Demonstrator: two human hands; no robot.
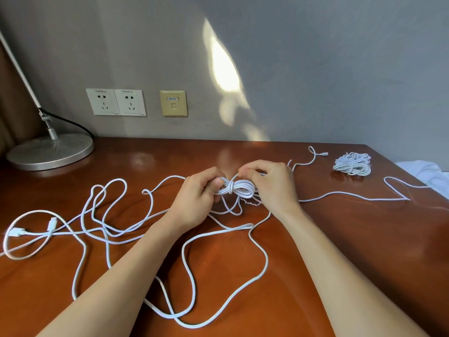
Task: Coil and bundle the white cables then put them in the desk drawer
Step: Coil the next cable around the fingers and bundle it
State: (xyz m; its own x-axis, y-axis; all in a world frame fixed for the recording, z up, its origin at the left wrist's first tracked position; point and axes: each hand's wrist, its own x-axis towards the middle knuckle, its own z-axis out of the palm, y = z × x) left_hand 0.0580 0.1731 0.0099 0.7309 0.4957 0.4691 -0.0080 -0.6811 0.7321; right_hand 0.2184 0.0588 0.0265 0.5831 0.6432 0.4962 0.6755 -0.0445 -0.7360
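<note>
White cord cable, wound into a small coil, sits between both hands just above the shiny brown wooden desk. I see the left hand curled round one end of the coil. The right hand pinches a loop of cable at the top of the coil.

A wrap goes round the middle, but I think it is not snug yet. If the pinch slips, the wrap can pop off and the coil can spring open.

The long loose white cables lie tangled under the hands, so a pull may snag them or make a knot. Another white bundle lies well off to the right, near the desk edge. A dragged cable could knock it off. I cannot see the drawer.
</note>
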